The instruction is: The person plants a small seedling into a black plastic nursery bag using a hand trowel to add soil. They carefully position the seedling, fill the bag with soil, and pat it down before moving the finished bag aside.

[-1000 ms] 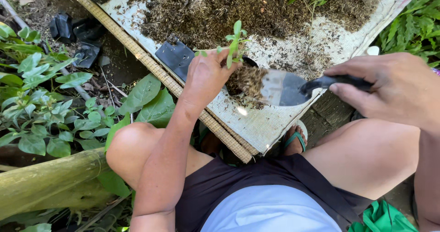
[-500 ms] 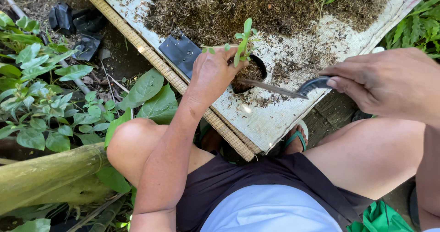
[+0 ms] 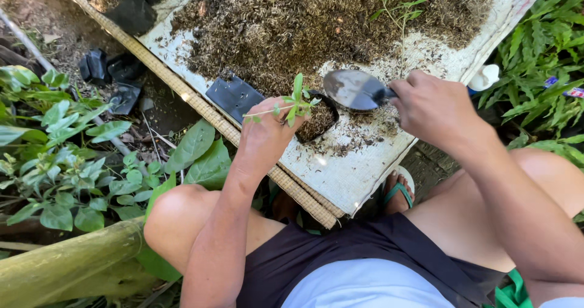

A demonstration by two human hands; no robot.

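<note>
My left hand (image 3: 266, 131) grips a small black nursery bag (image 3: 317, 118) filled with soil and steadies a thin green seedling (image 3: 292, 104) standing in it. My right hand (image 3: 435, 107) holds the dark handle of a metal trowel (image 3: 354, 89), whose blade hovers just above and right of the bag, empty of soil. Both sit over a white woven sack (image 3: 347, 174) spread on the ground, with a big heap of dark brown potting mix (image 3: 304, 22) behind the bag.
A flat empty black bag (image 3: 234, 95) lies left of the filled one. More black bags (image 3: 109, 71) lie on the dirt at left. A bamboo-strip edge (image 3: 182, 89) borders the sack. Green leafy plants (image 3: 61, 162) at left, ferns (image 3: 541, 58) at right. My knees frame the bottom.
The trowel has swung from right of the bag, up and over it toward the soil heap. My left hand still holds the bag and seedling.
</note>
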